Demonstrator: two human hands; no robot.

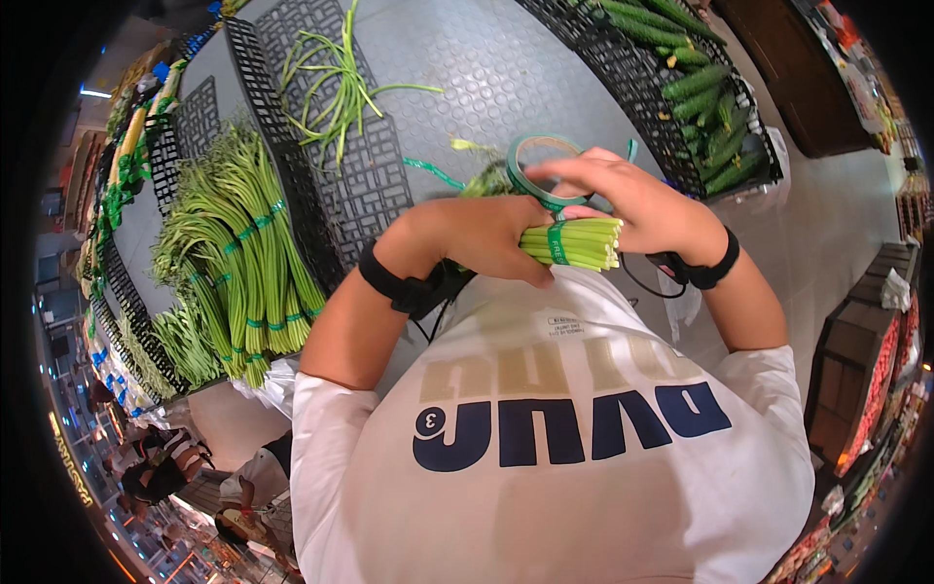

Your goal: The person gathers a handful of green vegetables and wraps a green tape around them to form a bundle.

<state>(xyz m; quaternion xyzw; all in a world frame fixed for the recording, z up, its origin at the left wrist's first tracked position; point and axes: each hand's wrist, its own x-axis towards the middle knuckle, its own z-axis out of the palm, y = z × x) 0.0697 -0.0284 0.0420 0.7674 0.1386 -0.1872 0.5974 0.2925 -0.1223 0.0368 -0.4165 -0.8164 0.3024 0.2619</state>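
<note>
A bundle of green stalks (584, 244), with pale cut ends and a green printed tape band (557, 242) around it, is gripped in my left hand (496, 237) above my shirt front. The leafy tips show partly behind that hand. Beside the bundle, my right hand (620, 193) is at a roll of green tape (522, 168), its fingers over the ring and near the cut ends. The right fingers are slightly blurred, and whether they grip the roll cannot be told. A short strip of green tape (434, 171) lies left of the roll.
Taped bundles of long green stalks (263, 270) fill a black crate at left. Several loose stalks (339, 87) lie on black mesh (357, 175) over the grey dimpled surface (467, 58). Cucumbers (711, 109) sit in a black crate (642, 95) at upper right. People (248, 489) are at lower left.
</note>
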